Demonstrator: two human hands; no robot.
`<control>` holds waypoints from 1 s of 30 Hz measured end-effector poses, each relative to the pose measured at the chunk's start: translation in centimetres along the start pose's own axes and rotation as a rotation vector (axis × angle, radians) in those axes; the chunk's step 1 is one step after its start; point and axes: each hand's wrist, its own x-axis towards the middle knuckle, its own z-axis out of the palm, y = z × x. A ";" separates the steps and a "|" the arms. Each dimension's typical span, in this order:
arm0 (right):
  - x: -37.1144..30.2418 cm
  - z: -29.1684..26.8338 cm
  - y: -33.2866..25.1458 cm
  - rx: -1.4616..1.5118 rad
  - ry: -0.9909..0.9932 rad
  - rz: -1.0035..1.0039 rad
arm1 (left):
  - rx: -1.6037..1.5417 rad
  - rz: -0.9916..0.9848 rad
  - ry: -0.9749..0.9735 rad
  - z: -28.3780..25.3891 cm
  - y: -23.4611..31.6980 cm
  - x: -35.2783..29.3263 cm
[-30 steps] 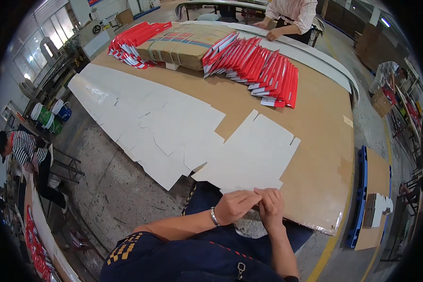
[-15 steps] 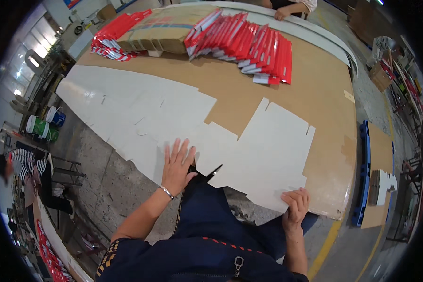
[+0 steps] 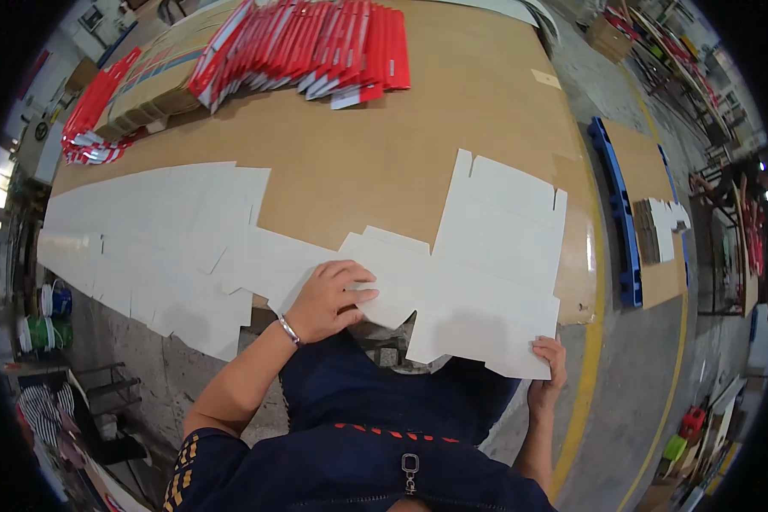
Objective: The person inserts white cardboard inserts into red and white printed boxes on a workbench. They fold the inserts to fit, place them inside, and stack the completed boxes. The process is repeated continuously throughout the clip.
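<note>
A flat white die-cut cardboard blank point(image 3: 495, 256) with slots and flaps lies at the near edge of the table, its front part jutting over the edge. On its narrower left part, my left hand point(image 3: 326, 299) has its fingers bent over the card and the thumb close below them. My right hand point(image 3: 549, 369) grips the near right corner, the fingertips on top and the rest of the hand below the edge. More white blanks point(image 3: 145, 239) overlap to the left, their near edges also past the table edge.
A brown cardboard-covered table point(image 3: 350, 162) spreads before me. Toward its far side lie a row of red-and-white packets point(image 3: 333, 51) and a strapped brown bundle point(image 3: 162, 77). A blue pallet point(image 3: 616, 213) with cardboard stands on the floor at right. Buckets point(image 3: 47, 328) are at far left.
My view has swung to the right. My left hand went from lying flat with spread fingers to bent fingers on the blank. The blank's left part has shifted against the other blanks.
</note>
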 end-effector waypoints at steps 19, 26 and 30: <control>5.3 2.1 -1.2 0.003 0.271 0.748 | -0.052 -0.252 0.293 8.8 6.8 9.6; -3.2 7.3 -3.5 0.863 0.273 0.998 | 0.239 -0.033 -0.197 9.7 9.9 11.0; -3.1 10.8 -5.0 1.200 0.025 1.023 | 0.410 0.195 -0.216 13.4 11.9 10.4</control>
